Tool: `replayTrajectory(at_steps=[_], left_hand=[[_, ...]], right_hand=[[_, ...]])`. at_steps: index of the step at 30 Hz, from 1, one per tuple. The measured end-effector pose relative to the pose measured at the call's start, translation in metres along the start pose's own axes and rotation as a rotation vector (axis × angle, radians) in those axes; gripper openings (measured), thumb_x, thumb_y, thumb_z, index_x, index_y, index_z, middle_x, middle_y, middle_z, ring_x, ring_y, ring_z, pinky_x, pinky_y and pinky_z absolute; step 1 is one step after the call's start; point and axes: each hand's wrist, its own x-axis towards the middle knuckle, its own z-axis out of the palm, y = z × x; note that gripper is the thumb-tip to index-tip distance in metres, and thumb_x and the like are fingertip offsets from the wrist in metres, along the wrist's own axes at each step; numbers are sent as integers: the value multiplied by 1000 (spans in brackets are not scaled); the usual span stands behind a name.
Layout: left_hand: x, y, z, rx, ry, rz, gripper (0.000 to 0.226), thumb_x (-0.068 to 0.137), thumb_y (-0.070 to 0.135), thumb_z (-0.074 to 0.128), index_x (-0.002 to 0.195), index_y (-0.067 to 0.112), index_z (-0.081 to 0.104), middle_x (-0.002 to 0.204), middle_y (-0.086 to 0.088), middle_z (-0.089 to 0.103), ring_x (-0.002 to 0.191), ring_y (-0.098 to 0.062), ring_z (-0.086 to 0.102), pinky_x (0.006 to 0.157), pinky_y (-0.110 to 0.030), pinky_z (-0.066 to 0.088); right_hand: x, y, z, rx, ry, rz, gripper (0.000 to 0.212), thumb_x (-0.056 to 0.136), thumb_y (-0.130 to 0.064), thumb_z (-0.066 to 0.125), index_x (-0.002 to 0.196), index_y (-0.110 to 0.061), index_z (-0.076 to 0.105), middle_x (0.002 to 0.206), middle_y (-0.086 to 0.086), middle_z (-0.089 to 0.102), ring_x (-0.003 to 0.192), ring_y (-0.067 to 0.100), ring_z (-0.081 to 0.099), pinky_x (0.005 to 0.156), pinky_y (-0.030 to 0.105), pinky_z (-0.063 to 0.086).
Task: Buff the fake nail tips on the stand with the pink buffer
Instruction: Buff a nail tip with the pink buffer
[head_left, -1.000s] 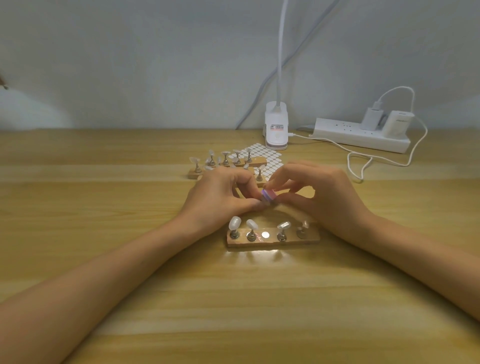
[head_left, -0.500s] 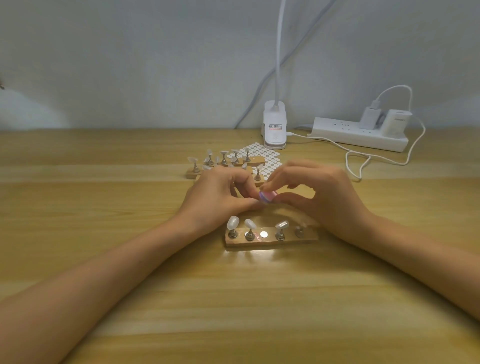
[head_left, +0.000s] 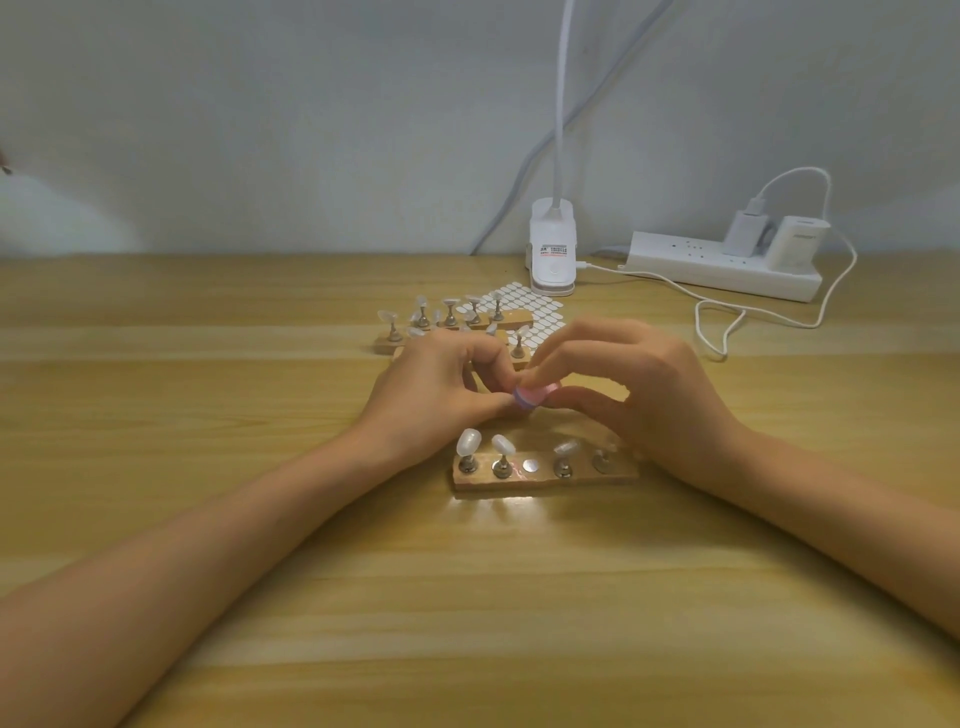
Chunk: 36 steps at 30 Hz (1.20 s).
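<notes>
Both forearms reach in from the near corners over the wooden table (head_left: 467, 597), and the hands meet just behind the near wooden stand (head_left: 545, 478). The right hand (head_left: 649, 384) is arched, knuckles up, its thumb below and fingertips above pinching the pink buffer (head_left: 535, 395), which is held off the table with its rounded end pointing left. The left hand (head_left: 431, 395) rests with its wrist low, fingers curled inward, and its thumb stretched toward the buffer's end. It may be pinching something small against the buffer, but the fingers hide that spot and I cannot tell. On the stand, pale nail tips (head_left: 467, 441) sit on short metal posts, near both wrists. Farther back lie more stands with tips (head_left: 452, 322), a sheet of white stickers (head_left: 535, 312), a white lamp clip (head_left: 552, 249) and a power strip (head_left: 717, 265).
</notes>
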Motion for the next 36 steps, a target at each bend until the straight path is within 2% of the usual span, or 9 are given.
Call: replayTrajectory(at_steps=[3, 12, 16, 19, 22, 25, 29, 32, 36], left_hand=[[0, 0, 0, -12, -2, -1, 20, 75, 25, 87, 66, 27, 69, 68, 14, 69, 61, -15, 60, 69, -45, 53], [0, 0, 0, -11, -4, -22, 23, 75, 26, 87, 64, 28, 67, 54, 22, 62, 53, -7, 53, 62, -31, 40], [1, 0, 0, -28, -10, -26, 19, 73, 25, 87, 67, 25, 70, 64, 17, 68, 60, -21, 61, 66, -39, 48], [0, 0, 0, -18, -4, -19, 20, 73, 29, 87, 65, 27, 68, 58, 20, 64, 56, -10, 55, 64, -33, 42], [0, -1, 0, -22, 0, -23, 19, 74, 29, 87, 66, 26, 70, 66, 16, 69, 59, -14, 60, 67, -36, 48], [1, -1, 0, -1, 5, -13, 23, 74, 26, 87, 63, 29, 67, 58, 21, 63, 54, -6, 54, 64, -32, 42], [1, 0, 0, -25, 1, -15, 19, 71, 30, 87, 65, 27, 69, 65, 16, 69, 62, -13, 60, 69, -42, 53], [0, 0, 0, -4, 1, -2, 21, 71, 30, 86, 62, 31, 67, 57, 21, 63, 55, -7, 54, 64, -34, 43], [2, -3, 0, -3, 0, -9, 20, 72, 27, 88, 65, 29, 70, 67, 15, 70, 61, -15, 62, 69, -41, 53]], right_hand=[[1, 3, -1, 25, 13, 63, 9, 85, -13, 78, 93, -14, 76, 96, -1, 70, 88, 21, 68, 72, 48, 54], [0, 1, 0, 13, -12, -40, 6, 85, -15, 78, 92, -15, 78, 99, -2, 71, 89, 21, 69, 73, 44, 54], [0, 1, -2, 19, 17, 24, 8, 83, -14, 80, 90, -16, 77, 97, -4, 72, 88, 22, 69, 73, 48, 54], [0, 1, -1, 46, -15, -24, 7, 83, -14, 80, 90, -14, 77, 97, -3, 72, 89, 20, 69, 72, 45, 54], [1, 1, -3, 70, 5, 55, 9, 82, -13, 81, 90, -14, 77, 93, -1, 71, 87, 22, 69, 72, 48, 54], [0, -3, 0, 46, -28, -73, 5, 85, -17, 79, 89, -14, 77, 95, -2, 71, 85, 21, 69, 70, 44, 54], [1, 2, -3, 86, -13, 45, 8, 83, -12, 80, 89, -13, 76, 93, -1, 70, 86, 21, 68, 72, 47, 53], [0, 1, 0, 54, -42, -57, 7, 84, -14, 80, 89, -13, 76, 95, 0, 70, 86, 21, 67, 70, 44, 53], [1, 2, -2, 76, -10, 3, 8, 83, -11, 81, 89, -14, 76, 94, 0, 70, 87, 21, 68, 74, 46, 53]])
